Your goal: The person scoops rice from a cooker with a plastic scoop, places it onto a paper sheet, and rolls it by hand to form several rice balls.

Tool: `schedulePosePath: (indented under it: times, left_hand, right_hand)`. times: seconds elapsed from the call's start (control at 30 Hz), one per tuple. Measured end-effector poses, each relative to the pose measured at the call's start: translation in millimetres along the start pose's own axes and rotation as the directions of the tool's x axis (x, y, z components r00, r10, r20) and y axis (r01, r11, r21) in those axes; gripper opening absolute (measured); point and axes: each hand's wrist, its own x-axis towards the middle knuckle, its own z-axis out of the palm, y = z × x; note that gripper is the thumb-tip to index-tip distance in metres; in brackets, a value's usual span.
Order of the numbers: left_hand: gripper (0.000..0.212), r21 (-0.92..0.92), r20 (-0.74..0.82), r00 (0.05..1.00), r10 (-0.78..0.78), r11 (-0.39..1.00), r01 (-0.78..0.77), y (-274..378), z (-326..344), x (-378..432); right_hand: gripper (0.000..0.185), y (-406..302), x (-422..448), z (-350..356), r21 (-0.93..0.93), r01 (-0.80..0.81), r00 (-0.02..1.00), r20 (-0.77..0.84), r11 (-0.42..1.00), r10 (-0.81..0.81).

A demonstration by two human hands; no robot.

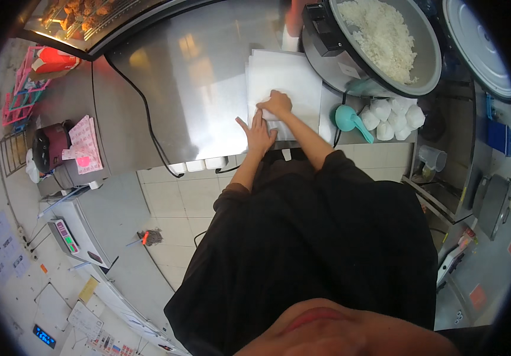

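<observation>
A stack of white paper sheets [289, 71] lies on the steel counter in front of me. My right hand [278, 104] is on the stack, its fingers bent over a folded white paper [273, 116]. Just nearer to my body, my left hand [260, 135] rests palm down at the lower left corner of the sheets, fingers spread and tips touching the folded paper. Whether anything lies inside the fold is hidden. To the right, a turquoise scoop [346, 118] sits beside several white wrapped bundles [395, 118]. Behind them, a large cooker pot [364, 66] holds cooked white rice [382, 40].
A black cable [142, 98] crosses the steel counter [184, 89] on the left. A lit display case [51, 38] with fried food stands at the far left. The round metal lid [482, 49] is right of the pot. Pink printed packaging [87, 144] lies on the left counter.
</observation>
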Motion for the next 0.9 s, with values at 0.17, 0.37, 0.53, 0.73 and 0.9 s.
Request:
schedulePosePath:
  times: [0.17,0.37,0.53,0.73,0.9]
  left_hand:
    - [0.093,-0.793,0.057,0.994,0.089,0.610,-0.009,32.7,-57.0,22.7]
    - [0.104,-0.947,0.319,0.931,0.179,0.100,0.306,105.2,-104.5,30.6]
    - [0.104,-0.873,0.438,0.848,0.297,0.366,0.322,182.7,-65.6,45.9]
    - [0.092,-0.737,0.257,0.793,0.552,0.643,-0.209,284.5,-33.3,41.3]
    - [0.069,-0.659,0.080,0.803,0.590,0.636,-0.401,335.9,-9.2,48.7]
  right_hand:
    - [0.047,53.6,17.2,-11.7,0.781,-0.168,0.967,0.249,0.601,-0.054]
    - [0.021,78.1,-45.2,-44.6,0.863,-0.357,0.932,0.354,-0.357,-0.077]
    - [0.025,158.0,-72.1,-74.4,0.509,-0.239,0.948,0.306,-0.827,-0.086]
    - [0.034,275.9,-98.8,-159.5,0.391,0.015,0.931,0.330,-0.920,0.155]
    - [0.031,375.4,-119.5,-280.1,0.435,0.188,0.982,-0.068,-0.881,0.176]
